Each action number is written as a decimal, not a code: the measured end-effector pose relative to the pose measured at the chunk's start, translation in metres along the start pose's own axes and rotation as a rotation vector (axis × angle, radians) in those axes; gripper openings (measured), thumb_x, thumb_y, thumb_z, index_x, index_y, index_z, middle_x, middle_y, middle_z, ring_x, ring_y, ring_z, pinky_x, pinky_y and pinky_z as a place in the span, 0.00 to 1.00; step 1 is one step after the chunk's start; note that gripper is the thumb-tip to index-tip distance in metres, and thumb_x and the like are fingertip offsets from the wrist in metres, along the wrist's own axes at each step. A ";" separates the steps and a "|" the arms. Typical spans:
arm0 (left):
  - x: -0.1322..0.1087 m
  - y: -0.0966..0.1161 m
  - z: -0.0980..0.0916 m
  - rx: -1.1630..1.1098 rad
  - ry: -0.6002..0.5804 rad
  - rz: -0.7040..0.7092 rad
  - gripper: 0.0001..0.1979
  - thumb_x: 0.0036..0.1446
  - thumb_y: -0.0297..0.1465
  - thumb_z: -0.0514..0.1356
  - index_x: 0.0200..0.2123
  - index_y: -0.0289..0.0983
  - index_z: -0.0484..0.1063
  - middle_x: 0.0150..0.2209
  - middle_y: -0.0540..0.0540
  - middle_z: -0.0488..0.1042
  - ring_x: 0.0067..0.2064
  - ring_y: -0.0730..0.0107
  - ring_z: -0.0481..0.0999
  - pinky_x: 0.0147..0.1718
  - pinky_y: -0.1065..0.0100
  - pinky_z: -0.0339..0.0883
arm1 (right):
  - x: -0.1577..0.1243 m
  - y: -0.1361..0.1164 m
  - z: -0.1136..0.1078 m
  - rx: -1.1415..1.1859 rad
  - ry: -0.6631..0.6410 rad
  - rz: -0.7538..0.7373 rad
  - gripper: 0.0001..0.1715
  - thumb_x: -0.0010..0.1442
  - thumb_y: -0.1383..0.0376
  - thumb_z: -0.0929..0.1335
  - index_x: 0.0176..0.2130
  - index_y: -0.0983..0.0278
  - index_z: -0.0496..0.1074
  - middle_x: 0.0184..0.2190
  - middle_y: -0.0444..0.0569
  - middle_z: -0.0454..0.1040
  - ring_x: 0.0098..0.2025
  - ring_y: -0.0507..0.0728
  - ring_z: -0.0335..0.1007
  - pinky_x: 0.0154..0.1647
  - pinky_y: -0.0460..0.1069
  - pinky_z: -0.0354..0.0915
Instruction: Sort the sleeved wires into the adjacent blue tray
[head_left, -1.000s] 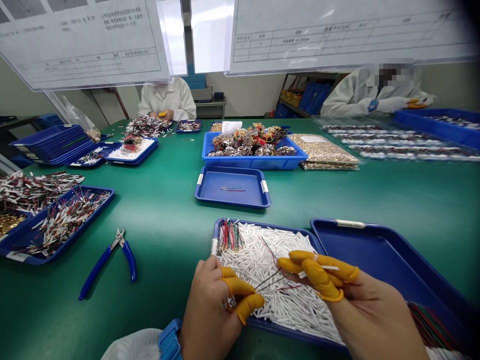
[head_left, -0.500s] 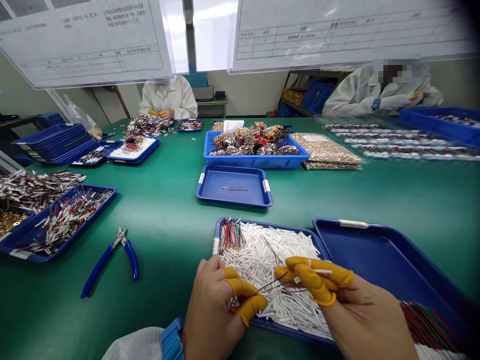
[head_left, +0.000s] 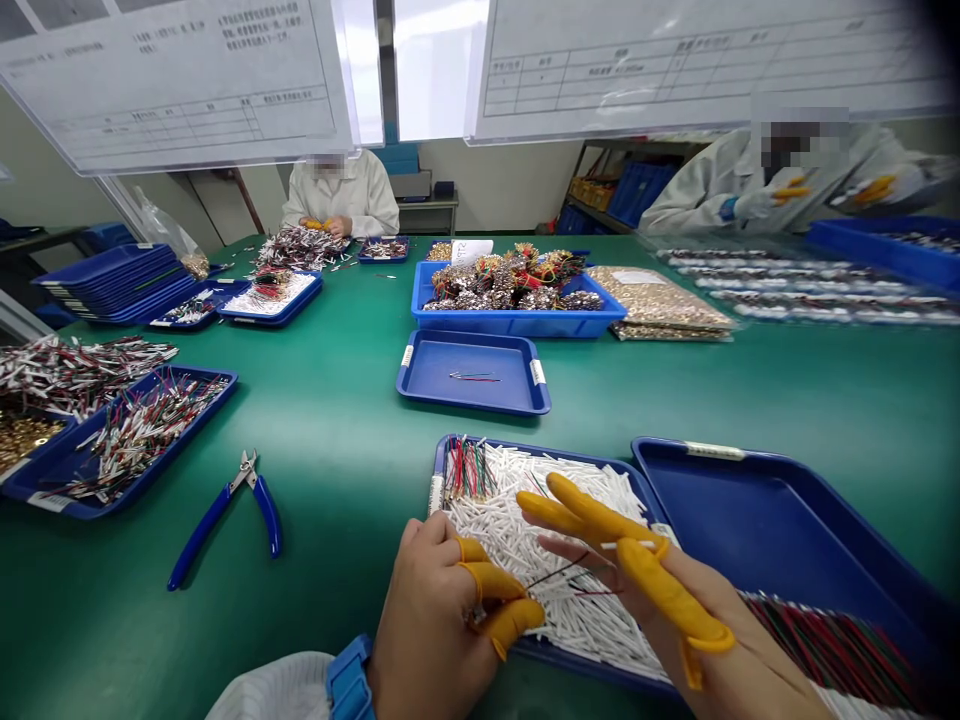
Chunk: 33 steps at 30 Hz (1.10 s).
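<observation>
My left hand (head_left: 431, 620), with yellow finger cots, is shut on a small metal wire terminal (head_left: 477, 616). Thin red and dark wires (head_left: 570, 582) run from it toward my right hand (head_left: 660, 600). That hand's cotted fingers are spread wide above the tray. A short white sleeve (head_left: 628, 546) lies against them, and I cannot tell if it is gripped. Beneath both hands is a blue tray (head_left: 540, 455) heaped with white sleeves (head_left: 517, 530). A bundle of coloured wires (head_left: 468, 470) stands at its far left corner.
A blue tray (head_left: 757, 460) holding coloured wires (head_left: 825, 640) lies to the right. Blue-handled pliers (head_left: 238, 515) lie on the green table (head_left: 337, 420). Ahead are a tray (head_left: 474, 375), a blue crate of harnesses (head_left: 517, 322), and co-workers (head_left: 341, 195) (head_left: 772, 190).
My right hand's fingers have spread apart from their pinch on the white sleeve. My left hand still grips the terminal. The view has shifted slightly.
</observation>
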<state>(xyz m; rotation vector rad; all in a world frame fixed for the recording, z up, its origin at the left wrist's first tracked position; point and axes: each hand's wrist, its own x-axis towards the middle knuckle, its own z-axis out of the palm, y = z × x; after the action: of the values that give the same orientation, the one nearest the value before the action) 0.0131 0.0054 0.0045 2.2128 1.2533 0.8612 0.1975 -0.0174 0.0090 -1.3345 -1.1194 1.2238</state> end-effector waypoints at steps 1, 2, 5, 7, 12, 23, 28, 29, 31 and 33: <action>0.000 0.000 0.000 0.007 -0.003 0.008 0.04 0.48 0.30 0.70 0.25 0.39 0.78 0.23 0.49 0.77 0.30 0.62 0.69 0.30 0.63 0.55 | 0.000 0.001 0.000 -0.008 0.002 0.002 0.23 0.58 0.47 0.65 0.47 0.53 0.77 0.53 0.51 0.75 0.56 0.67 0.67 0.54 0.62 0.65; 0.000 0.001 0.000 0.011 -0.005 0.014 0.04 0.48 0.29 0.70 0.25 0.39 0.78 0.23 0.49 0.77 0.30 0.62 0.69 0.30 0.63 0.55 | 0.000 0.002 -0.001 -0.018 -0.003 0.003 0.23 0.57 0.47 0.65 0.46 0.53 0.77 0.53 0.50 0.74 0.57 0.68 0.66 0.55 0.62 0.65; 0.000 0.001 -0.001 0.014 -0.001 0.022 0.04 0.48 0.29 0.70 0.26 0.39 0.78 0.22 0.50 0.76 0.30 0.63 0.69 0.30 0.63 0.56 | 0.001 0.005 -0.005 -0.052 -0.043 -0.001 0.23 0.56 0.47 0.66 0.46 0.53 0.78 0.54 0.50 0.74 0.57 0.68 0.66 0.55 0.62 0.64; 0.000 0.000 0.000 0.010 0.004 0.021 0.04 0.48 0.29 0.70 0.26 0.39 0.78 0.23 0.50 0.77 0.30 0.62 0.69 0.30 0.63 0.56 | 0.001 0.008 -0.009 -0.071 -0.062 0.004 0.24 0.57 0.47 0.65 0.47 0.54 0.77 0.55 0.50 0.73 0.57 0.68 0.66 0.56 0.62 0.64; 0.000 0.000 -0.001 -0.008 0.010 0.009 0.04 0.47 0.29 0.70 0.25 0.39 0.78 0.23 0.50 0.77 0.30 0.62 0.69 0.30 0.63 0.56 | 0.001 0.008 -0.011 -0.139 -0.016 0.008 0.22 0.53 0.47 0.68 0.43 0.52 0.79 0.50 0.50 0.77 0.54 0.68 0.70 0.53 0.61 0.66; -0.001 -0.002 0.002 -0.118 0.086 0.059 0.05 0.52 0.32 0.68 0.26 0.38 0.77 0.25 0.49 0.78 0.31 0.62 0.70 0.31 0.62 0.58 | 0.003 -0.004 0.025 0.243 0.038 0.058 0.37 0.47 0.58 0.76 0.56 0.55 0.67 0.41 0.54 0.82 0.43 0.64 0.78 0.41 0.55 0.75; 0.000 -0.002 0.000 -0.213 0.151 0.125 0.12 0.60 0.36 0.60 0.27 0.37 0.78 0.26 0.45 0.78 0.30 0.62 0.69 0.28 0.63 0.61 | -0.002 0.002 0.041 0.302 0.070 0.123 0.34 0.43 0.59 0.78 0.50 0.60 0.73 0.35 0.54 0.83 0.37 0.64 0.80 0.37 0.54 0.76; 0.000 -0.002 0.000 -0.223 0.152 0.124 0.12 0.60 0.36 0.60 0.28 0.37 0.78 0.26 0.44 0.78 0.30 0.62 0.69 0.28 0.63 0.62 | -0.002 0.003 0.041 0.298 0.088 0.115 0.34 0.43 0.58 0.78 0.50 0.60 0.74 0.35 0.54 0.83 0.37 0.64 0.80 0.37 0.54 0.76; 0.000 -0.002 0.000 -0.233 0.139 0.117 0.12 0.60 0.37 0.60 0.30 0.37 0.79 0.27 0.44 0.79 0.31 0.61 0.70 0.29 0.62 0.63 | -0.001 0.005 0.040 0.311 0.102 0.101 0.34 0.43 0.58 0.78 0.50 0.60 0.73 0.37 0.55 0.83 0.37 0.63 0.80 0.36 0.53 0.76; 0.001 -0.002 0.000 -0.228 0.116 0.109 0.13 0.61 0.37 0.59 0.30 0.37 0.79 0.28 0.44 0.80 0.32 0.61 0.70 0.30 0.62 0.64 | 0.000 0.007 0.040 0.339 0.088 0.106 0.34 0.44 0.58 0.78 0.51 0.59 0.73 0.38 0.55 0.83 0.39 0.64 0.80 0.38 0.54 0.76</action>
<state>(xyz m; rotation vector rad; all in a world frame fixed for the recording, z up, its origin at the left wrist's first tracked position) 0.0121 0.0069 0.0036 2.0888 1.0348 1.1297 0.1582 -0.0155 0.0009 -1.1853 -0.7465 1.3498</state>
